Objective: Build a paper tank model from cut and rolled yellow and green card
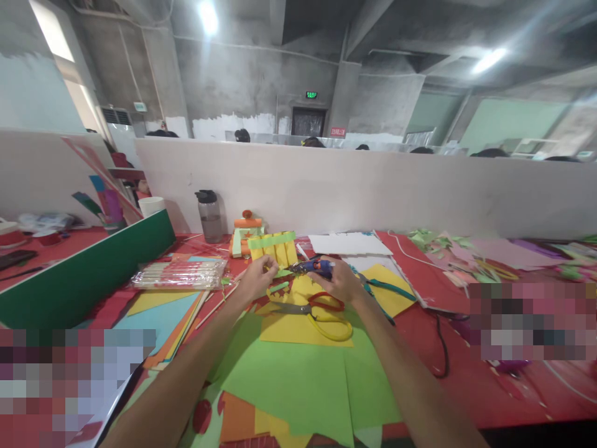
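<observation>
My right hand [344, 283] grips a blue hot glue gun [318, 267], its nozzle turned left. Close to that nozzle, the fingertips of my left hand [256, 278] are pinched together; what is between them is too small to make out. Just behind the hands stands a yellow paper piece [280, 250] of upright rolls with a green strip across it. Scissors [305, 309] with one red and one yellow handle loop lie on yellow paper [284, 331] between my forearms. Under that are large green sheets [289, 379]. Small green and yellow scraps lie beneath my hands.
Teal-handled pliers [389, 287] lie right of my right hand. Bagged sticks [180, 274] rest left, beside a green divider [93, 270]. A bottle [209, 216] and an orange-green paper model [246, 235] stand by the white partition [298, 186]. Paper scraps [448, 252] lie right.
</observation>
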Action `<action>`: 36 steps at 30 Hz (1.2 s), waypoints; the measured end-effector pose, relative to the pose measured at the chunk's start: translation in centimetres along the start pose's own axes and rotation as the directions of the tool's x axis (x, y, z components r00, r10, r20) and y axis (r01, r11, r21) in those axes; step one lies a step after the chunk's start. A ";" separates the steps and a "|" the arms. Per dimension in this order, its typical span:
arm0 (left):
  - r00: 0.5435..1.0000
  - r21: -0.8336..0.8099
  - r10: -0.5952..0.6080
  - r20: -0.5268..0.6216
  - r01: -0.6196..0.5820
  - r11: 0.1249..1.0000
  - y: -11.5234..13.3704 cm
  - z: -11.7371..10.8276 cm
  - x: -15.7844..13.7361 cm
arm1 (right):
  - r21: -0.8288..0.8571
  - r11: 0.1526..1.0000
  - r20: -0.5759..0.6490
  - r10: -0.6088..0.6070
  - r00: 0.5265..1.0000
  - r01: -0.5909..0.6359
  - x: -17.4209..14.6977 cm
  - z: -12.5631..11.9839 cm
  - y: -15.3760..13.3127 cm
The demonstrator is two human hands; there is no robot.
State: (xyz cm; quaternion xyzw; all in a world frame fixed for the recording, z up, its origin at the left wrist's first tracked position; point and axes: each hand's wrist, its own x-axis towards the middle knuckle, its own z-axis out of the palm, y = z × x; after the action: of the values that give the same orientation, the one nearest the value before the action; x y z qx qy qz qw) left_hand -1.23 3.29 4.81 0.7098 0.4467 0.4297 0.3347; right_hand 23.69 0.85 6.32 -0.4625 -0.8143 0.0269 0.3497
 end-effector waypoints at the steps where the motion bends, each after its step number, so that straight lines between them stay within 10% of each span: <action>1: 1.000 0.005 0.002 0.000 -0.002 1.000 0.0 0.0 0.0 | -0.002 1.000 -0.001 -0.001 1.000 0.001 0.0 0.0 0.0; 26: 0.999 0.006 0.025 0.021 -0.025 1.000 0.1 0.0 -0.1 | 0.171 0.984 0.009 0.057 0.998 -0.058 0.2 -0.9 0.4; 36: 1.000 -0.014 0.014 0.004 -0.014 1.000 -1.2 0.0 0.3 | 0.546 0.804 0.151 0.184 0.971 -0.237 -0.5 -2.3 1.3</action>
State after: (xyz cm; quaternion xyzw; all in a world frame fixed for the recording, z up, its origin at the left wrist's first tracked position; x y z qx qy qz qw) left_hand -1.52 4.03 3.88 0.7114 0.4378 0.4337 0.3377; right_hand 26.19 0.57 7.34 -0.4255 -0.7289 0.3237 0.4276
